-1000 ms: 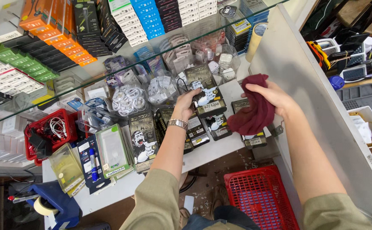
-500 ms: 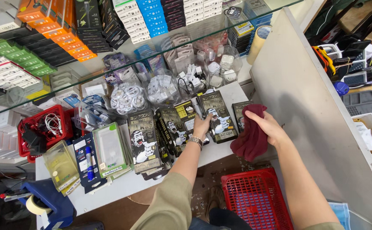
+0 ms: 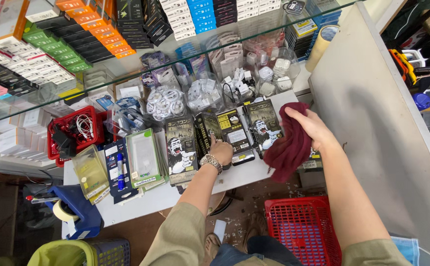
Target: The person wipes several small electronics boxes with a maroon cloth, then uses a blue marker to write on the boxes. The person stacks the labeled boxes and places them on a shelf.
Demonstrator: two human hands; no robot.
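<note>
On the white shelf [image 3: 141, 197], the left hand [image 3: 221, 150] presses flat packaged boxes [image 3: 234, 130], its grip curled loosely on their lower edge, steadying the row. The right hand [image 3: 311, 125] clutches a maroon cloth [image 3: 288, 148] bunched tight against the neighbouring packs.

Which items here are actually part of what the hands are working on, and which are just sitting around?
In hand:
- left hand on a dark packaged box
- right hand holding a maroon cloth
- gorilla-print boxes in the same row

Lying about:
- red basket on the floor
- red basket of cables
- blue tape dispenser
- bagged white cables
- glass shelf
</note>
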